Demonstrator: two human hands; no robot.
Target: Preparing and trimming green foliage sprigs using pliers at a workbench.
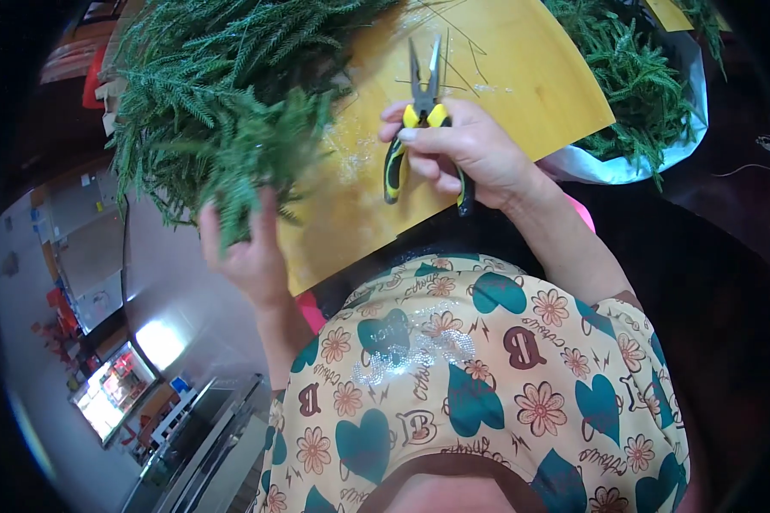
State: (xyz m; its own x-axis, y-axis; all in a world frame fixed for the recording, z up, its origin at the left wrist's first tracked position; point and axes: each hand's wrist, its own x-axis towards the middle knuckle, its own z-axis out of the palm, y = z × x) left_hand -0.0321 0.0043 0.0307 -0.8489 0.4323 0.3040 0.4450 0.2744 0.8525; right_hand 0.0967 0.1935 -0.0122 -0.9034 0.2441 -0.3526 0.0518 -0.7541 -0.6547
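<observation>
Patterned cream shirt (479, 376), lower frame; right hand (466, 150) grips yellow-black long-nose pliers (419, 120); left hand (248, 252) clasps light, springy green fern sprigs (248, 145) by the stems.

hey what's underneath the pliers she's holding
Under the needle-nose pliers in the right hand lies a yellow wooden board with a few thin wires scattered near the tips. The hand covers the board beneath the handles.

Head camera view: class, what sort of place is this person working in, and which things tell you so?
Probably a small craft or florist work spot: a yellow board serves as the bench, green fir-like sprigs are heaped on it, and the right hand holds needle-nose pliers.
</observation>
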